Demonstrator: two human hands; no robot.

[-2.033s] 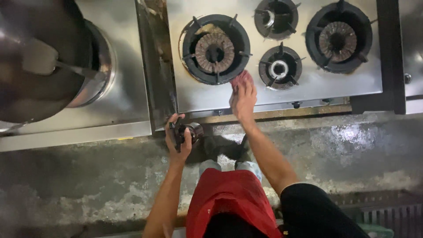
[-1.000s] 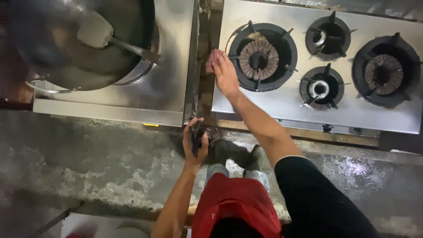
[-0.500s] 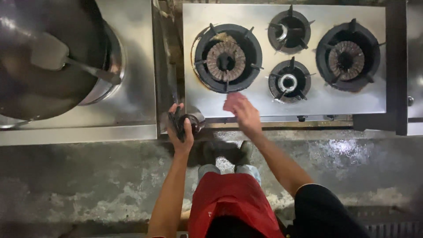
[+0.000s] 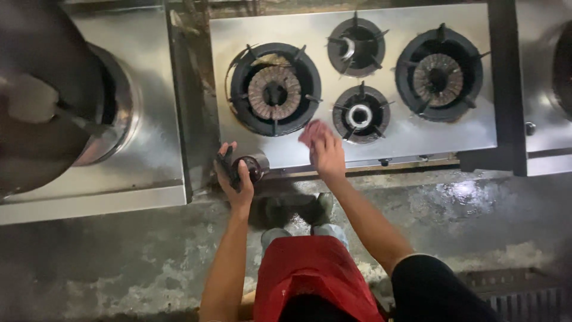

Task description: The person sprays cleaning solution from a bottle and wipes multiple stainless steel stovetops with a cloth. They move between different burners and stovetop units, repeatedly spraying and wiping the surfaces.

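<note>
Right hand (image 4: 326, 152) pressed flat on a reddish cloth (image 4: 312, 132), fingers spread over it rather than closed round it, at the front edge of the steel stove top (image 4: 417, 137), between the big left burner (image 4: 274, 90) and the small front burner (image 4: 360, 114). Left hand (image 4: 233, 176) clamped round a dark lump, kind not clear, with a black strip poking up, just off the stove's front left corner beside a round metal knob (image 4: 255, 165). Steel around the burners mostly bright and smooth; brownish grime visible on the left burner's rim and in the gap towards the wok (image 4: 42, 101) station. Judged from that: flat steel largely wiped, burner wells and left edge not yet clean. Ladle (image 4: 33, 98) resting in the wok, well apart.
</note>
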